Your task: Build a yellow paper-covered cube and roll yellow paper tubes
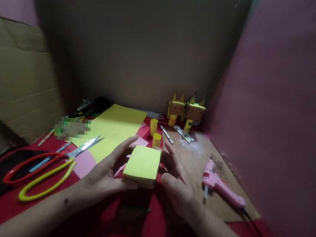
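Observation:
A small box with a yellow paper top point(143, 162) is between my two hands, low in the middle of the view. My left hand point(107, 177) grips its left side, thumb along the near edge and fingers at the far left corner. My right hand point(178, 182) curves round the right side, its fingers near the far right corner and its thumb beside the near one. Just beyond the box stand two yellow paper tubes, the nearer one point(156, 140) and the farther one point(153, 127). The underside of the box is in shadow.
Scissors point(72, 155) lie open at the left by a yellow sheet point(118, 126). A pink glue gun point(221, 184) rests on cardboard point(198, 163) at right, its cord trailing nearer. Markers point(183, 134) and two eared box figures point(194, 112) are behind. Walls rise around.

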`<act>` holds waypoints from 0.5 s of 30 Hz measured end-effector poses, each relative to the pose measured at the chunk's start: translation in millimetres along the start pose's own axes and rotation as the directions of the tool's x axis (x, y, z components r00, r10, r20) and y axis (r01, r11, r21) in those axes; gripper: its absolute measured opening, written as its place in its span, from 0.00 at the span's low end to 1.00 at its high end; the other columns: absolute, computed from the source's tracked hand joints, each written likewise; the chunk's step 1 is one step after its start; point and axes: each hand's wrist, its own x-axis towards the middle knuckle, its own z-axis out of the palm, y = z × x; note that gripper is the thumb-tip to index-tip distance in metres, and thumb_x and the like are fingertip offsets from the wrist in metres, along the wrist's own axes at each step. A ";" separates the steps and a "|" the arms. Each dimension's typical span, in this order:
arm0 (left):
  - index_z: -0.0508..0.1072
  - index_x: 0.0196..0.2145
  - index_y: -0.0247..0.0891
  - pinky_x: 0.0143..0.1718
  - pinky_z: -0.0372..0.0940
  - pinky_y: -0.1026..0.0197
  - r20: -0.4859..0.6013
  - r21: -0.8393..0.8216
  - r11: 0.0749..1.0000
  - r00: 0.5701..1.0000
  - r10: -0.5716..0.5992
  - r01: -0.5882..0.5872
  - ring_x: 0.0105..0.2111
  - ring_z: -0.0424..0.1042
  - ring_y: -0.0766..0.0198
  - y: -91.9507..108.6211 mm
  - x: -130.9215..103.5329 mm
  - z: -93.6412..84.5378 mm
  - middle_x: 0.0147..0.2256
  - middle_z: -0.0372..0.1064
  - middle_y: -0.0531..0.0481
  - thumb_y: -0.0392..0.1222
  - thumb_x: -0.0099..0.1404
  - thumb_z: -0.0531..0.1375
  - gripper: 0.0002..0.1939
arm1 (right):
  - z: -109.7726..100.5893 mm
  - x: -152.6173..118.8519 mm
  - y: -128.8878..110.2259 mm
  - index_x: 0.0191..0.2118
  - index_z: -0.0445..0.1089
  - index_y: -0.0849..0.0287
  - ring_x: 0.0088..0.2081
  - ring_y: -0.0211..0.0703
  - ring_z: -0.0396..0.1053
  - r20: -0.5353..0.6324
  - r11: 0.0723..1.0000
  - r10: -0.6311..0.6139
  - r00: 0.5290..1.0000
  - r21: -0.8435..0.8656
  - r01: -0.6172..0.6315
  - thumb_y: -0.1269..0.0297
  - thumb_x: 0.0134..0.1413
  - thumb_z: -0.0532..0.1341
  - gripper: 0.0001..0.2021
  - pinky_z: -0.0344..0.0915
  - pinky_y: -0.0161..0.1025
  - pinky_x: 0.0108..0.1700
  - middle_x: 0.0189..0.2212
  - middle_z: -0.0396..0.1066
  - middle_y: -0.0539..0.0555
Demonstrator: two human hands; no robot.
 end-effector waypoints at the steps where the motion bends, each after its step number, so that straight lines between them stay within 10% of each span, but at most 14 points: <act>1: 0.53 0.66 0.63 0.51 0.71 0.54 -0.007 0.011 1.000 1.000 0.013 -0.013 0.57 0.69 0.49 -2.3 -0.7 0.0 0.58 0.65 0.48 0.38 0.55 0.72 0.49 | 0.2 0.7 -0.7 0.66 0.54 0.43 0.62 0.54 0.63 -0.022 0.997 0.042 0.999 0.058 -0.041 0.63 0.54 0.68 0.37 0.61 0.55 0.62 0.64 0.61 0.55; 15: 0.50 0.67 0.67 0.58 0.66 0.51 0.052 0.345 0.877 0.940 0.337 -0.334 0.56 0.68 0.52 -8.2 -4.8 7.7 0.60 0.64 0.50 0.45 0.61 0.69 0.44 | 6.0 3.0 -5.1 0.51 0.75 0.48 0.47 0.47 0.74 -0.007 0.967 0.207 0.978 0.152 -0.203 0.68 0.45 0.71 0.23 0.68 0.45 0.49 0.51 0.76 0.52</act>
